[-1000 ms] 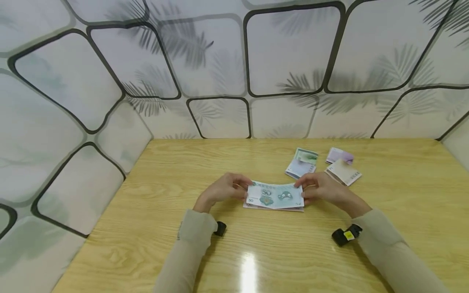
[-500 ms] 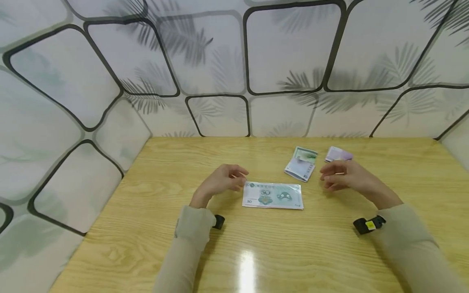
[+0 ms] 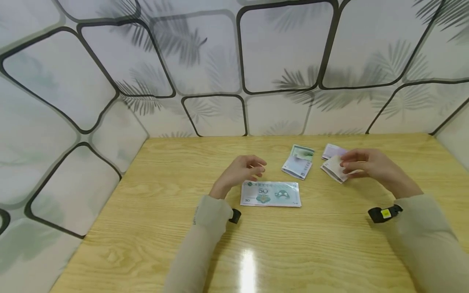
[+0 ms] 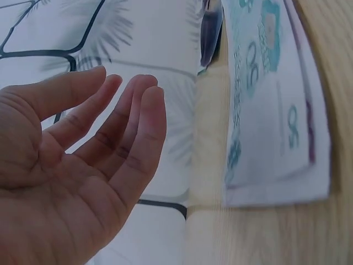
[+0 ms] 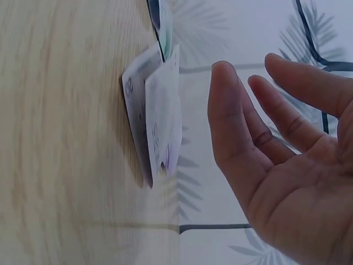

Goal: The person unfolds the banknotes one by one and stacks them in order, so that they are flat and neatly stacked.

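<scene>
A small stack of flat banknotes [image 3: 271,194] lies mid-table, a green 50 note on top; the left wrist view shows other notes' edges [image 4: 317,187] beneath it. Just above the stack's upper left corner hovers my left hand [image 3: 239,171], its fingers loosely bent and holding nothing. My right hand [image 3: 375,170] is over the right edge of a folded beige banknote [image 3: 332,167], covering part of it. From the right wrist, that folded note [image 5: 160,121] stands slightly agape, and a gap separates it from my fingers [image 5: 226,110].
Behind the beige note lies a folded purple banknote [image 3: 332,151]. To its left are a folded bluish banknote [image 3: 296,167] and a folded green one [image 3: 302,152]. The wooden table [image 3: 154,228] meets a patterned wall covering [image 3: 278,114] at the back and left.
Both hands have left the 50 note, which now lies flat on the stack. My right hand has moved right to the folded beige note; my left hand has shifted up and slightly right.
</scene>
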A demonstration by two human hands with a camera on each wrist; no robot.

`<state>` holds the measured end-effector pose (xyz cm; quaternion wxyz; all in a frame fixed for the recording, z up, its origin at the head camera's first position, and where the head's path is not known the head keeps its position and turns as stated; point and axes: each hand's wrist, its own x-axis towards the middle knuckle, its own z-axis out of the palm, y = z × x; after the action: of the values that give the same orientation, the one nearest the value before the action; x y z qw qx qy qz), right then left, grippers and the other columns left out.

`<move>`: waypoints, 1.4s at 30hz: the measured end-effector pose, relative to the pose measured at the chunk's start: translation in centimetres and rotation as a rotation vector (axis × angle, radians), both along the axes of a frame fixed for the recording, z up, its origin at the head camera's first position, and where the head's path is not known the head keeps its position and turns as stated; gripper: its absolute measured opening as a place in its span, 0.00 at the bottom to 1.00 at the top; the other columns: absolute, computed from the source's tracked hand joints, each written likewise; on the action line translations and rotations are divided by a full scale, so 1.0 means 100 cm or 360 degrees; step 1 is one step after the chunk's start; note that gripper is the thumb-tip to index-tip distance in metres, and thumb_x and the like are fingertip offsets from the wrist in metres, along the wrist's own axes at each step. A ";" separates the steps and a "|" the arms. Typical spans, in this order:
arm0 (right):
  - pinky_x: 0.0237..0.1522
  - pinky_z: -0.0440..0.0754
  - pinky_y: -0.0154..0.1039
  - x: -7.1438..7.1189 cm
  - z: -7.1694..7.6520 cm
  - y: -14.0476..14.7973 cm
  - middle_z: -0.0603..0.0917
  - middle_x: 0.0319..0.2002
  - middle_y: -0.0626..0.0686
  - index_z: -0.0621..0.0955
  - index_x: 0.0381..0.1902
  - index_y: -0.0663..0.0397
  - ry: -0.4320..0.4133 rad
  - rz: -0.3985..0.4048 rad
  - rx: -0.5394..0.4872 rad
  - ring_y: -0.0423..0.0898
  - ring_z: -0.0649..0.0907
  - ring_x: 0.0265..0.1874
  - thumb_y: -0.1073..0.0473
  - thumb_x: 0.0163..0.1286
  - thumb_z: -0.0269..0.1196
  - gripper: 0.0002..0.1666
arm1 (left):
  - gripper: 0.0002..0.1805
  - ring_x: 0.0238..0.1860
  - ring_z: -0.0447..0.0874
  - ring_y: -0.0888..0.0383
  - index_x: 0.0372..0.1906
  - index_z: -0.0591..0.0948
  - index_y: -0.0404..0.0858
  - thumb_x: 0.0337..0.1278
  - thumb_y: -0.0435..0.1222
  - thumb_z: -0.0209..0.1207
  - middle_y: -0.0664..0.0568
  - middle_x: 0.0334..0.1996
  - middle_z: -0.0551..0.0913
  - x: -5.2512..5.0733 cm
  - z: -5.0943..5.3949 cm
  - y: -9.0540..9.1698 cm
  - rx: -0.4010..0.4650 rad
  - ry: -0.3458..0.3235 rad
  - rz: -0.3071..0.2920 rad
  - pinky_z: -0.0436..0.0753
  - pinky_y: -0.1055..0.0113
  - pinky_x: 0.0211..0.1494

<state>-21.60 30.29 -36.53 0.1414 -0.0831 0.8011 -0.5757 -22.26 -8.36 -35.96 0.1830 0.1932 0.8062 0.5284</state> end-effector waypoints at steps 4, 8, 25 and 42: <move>0.41 0.88 0.39 0.001 0.003 0.010 0.85 0.40 0.40 0.83 0.47 0.49 0.0001 -0.0044 0.0040 0.39 0.86 0.38 0.69 0.74 0.61 0.11 | 0.18 0.51 0.84 0.37 0.63 0.76 0.25 0.74 0.29 0.54 0.31 0.51 0.81 -0.004 0.000 0.012 0.0043 -0.0043 -0.0022 0.87 0.59 0.50; 0.44 0.87 0.38 0.002 0.004 0.016 0.84 0.42 0.40 0.77 0.56 0.65 0.0016 -0.0065 0.0163 0.37 0.85 0.40 0.65 0.75 0.62 0.15 | 0.18 0.51 0.83 0.36 0.63 0.75 0.24 0.74 0.28 0.54 0.30 0.52 0.80 -0.007 0.001 0.023 0.0093 -0.0057 -0.0047 0.87 0.57 0.51; 0.49 0.86 0.38 0.004 0.007 0.027 0.69 0.63 0.72 0.60 0.69 0.81 -0.0025 -0.0051 0.0400 0.25 0.78 0.41 0.61 0.78 0.58 0.34 | 0.18 0.53 0.83 0.38 0.63 0.76 0.24 0.73 0.27 0.54 0.32 0.54 0.80 -0.020 0.002 0.068 0.0235 -0.0139 -0.0066 0.85 0.52 0.56; 0.45 0.87 0.39 -0.001 -0.004 0.028 0.78 0.52 0.57 0.60 0.66 0.83 -0.0104 -0.0047 0.0309 0.34 0.83 0.40 0.65 0.78 0.56 0.31 | 0.18 0.52 0.83 0.49 0.63 0.77 0.26 0.72 0.27 0.56 0.34 0.59 0.79 -0.031 -0.004 0.117 0.0221 -0.0190 -0.0074 0.85 0.60 0.54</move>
<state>-21.73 33.11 -36.94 0.1662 -0.0384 0.8491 -0.4999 -25.34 3.35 -36.31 0.2293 0.1923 0.7505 0.5892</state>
